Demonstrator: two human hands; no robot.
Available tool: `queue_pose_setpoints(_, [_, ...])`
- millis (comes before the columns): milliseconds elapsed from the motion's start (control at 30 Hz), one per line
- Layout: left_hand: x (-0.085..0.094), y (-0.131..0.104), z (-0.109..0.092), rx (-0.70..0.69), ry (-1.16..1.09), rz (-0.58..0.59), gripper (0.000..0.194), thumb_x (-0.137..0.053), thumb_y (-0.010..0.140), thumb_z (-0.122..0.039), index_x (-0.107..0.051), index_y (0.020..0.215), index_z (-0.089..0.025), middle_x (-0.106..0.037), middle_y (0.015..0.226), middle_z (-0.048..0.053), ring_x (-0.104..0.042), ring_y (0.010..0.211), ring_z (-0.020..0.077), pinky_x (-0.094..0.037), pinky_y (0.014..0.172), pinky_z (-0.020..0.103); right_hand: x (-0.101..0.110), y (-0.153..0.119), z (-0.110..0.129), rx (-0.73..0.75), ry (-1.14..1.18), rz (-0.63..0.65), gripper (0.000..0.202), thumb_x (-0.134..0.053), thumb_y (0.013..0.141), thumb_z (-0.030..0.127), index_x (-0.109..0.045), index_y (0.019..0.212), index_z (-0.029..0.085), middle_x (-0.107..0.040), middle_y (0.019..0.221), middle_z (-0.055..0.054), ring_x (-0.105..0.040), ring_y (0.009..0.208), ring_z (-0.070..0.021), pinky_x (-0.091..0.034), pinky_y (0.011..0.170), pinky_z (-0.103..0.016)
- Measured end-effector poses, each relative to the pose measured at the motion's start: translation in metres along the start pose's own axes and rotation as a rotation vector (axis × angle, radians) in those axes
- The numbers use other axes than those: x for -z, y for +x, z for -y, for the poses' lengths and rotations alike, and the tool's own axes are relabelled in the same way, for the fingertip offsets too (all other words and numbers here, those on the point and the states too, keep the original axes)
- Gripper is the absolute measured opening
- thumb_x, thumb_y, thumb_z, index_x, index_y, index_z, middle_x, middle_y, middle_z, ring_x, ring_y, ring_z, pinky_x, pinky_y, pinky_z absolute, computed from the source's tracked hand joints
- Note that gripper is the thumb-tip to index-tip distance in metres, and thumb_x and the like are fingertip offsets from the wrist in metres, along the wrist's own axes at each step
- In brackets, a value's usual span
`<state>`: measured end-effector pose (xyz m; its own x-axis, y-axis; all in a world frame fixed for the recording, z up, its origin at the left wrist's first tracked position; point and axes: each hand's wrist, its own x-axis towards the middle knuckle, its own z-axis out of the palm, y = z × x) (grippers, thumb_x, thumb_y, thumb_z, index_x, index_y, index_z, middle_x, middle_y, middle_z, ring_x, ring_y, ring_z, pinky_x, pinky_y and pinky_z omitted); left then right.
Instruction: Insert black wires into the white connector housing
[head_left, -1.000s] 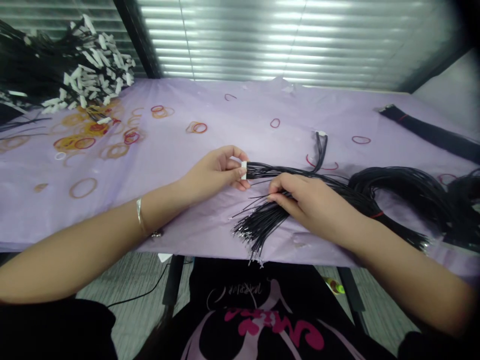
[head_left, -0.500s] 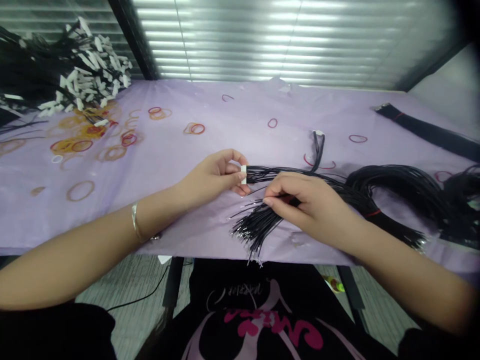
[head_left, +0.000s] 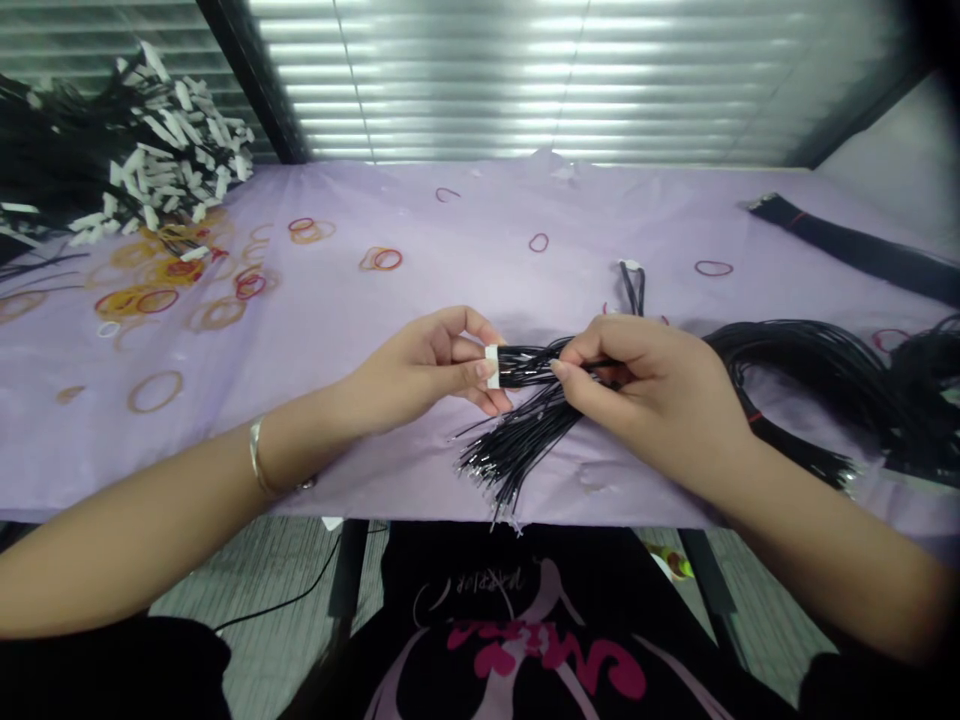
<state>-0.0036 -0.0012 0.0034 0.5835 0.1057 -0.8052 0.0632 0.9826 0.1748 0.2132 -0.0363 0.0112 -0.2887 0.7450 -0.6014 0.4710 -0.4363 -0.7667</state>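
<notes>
Fingers of the left hand (head_left: pixel 427 365) are pinched on a white connector (head_left: pixel 491 366) above the purple table (head_left: pixel 465 230); black wires (head_left: pixel 534 368) are gripped beside it by the right hand (head_left: pixel 660 395)

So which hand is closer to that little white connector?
Left. The left hand pinches the white connector at its fingertips; the right hand grips the black wires just right of it, not touching the connector.

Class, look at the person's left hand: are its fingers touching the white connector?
Touching. The head view shows the left hand with thumb and fingers pinched around the white connector, with no gap.
</notes>
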Motion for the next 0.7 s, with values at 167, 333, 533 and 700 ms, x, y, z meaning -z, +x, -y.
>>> queue_pose_setpoints(167, [-0.0013,0.0000,-0.0017,0.024,0.020,-0.023,0.023,-0.069,0.085,-0.019,-0.048,0.094,-0.014,-0.070,0.072,0.002,-0.072,0.070,0.0157,-0.059,0.071,0.027,-0.0009,-0.0020,-0.0014,0.052,-0.037,-0.028,0.012,-0.060,0.082,0.014,-0.058,0.071,0.019,-0.058,0.065,0.002,-0.048,0.057,-0.0098,-0.037,0.055,-0.025])
queue_pose_setpoints(333, [-0.0034,0.0003,-0.0028,0.040,0.044,-0.036,0.023,-0.069,0.085,-0.019,-0.049,0.093,-0.014,-0.071,0.074,0.003,-0.072,0.070,0.0149,-0.059,0.070,0.024,-0.0016,-0.0024,-0.0008,0.070,-0.054,-0.013,0.013,-0.058,0.083,0.015,-0.058,0.071,0.018,-0.057,0.065,0.002,-0.049,0.058,-0.0096,-0.035,0.053,-0.024])
queue_pose_setpoints(533, [-0.0037,0.0004,-0.0025,0.057,0.062,-0.034,0.024,-0.070,0.084,-0.019,-0.048,0.093,-0.014,-0.072,0.075,0.004,-0.072,0.072,0.0157,-0.060,0.069,0.025,-0.0044,-0.0020,-0.0023,0.096,-0.048,0.008,0.011,-0.060,0.082,0.015,-0.061,0.072,0.018,-0.057,0.063,0.002,-0.047,0.055,-0.0082,-0.036,0.053,-0.023])
queue_pose_setpoints(700, [-0.0036,0.0013,-0.0020,0.047,0.067,-0.017,0.019,-0.067,0.086,-0.015,-0.049,0.092,-0.013,-0.072,0.075,0.004,-0.072,0.072,0.0142,-0.060,0.069,0.024,-0.0056,-0.0021,-0.0023,0.109,-0.026,0.043,0.010,-0.059,0.080,0.013,-0.061,0.072,0.018,-0.059,0.065,0.002,-0.049,0.056,-0.0083,-0.037,0.053,-0.023])
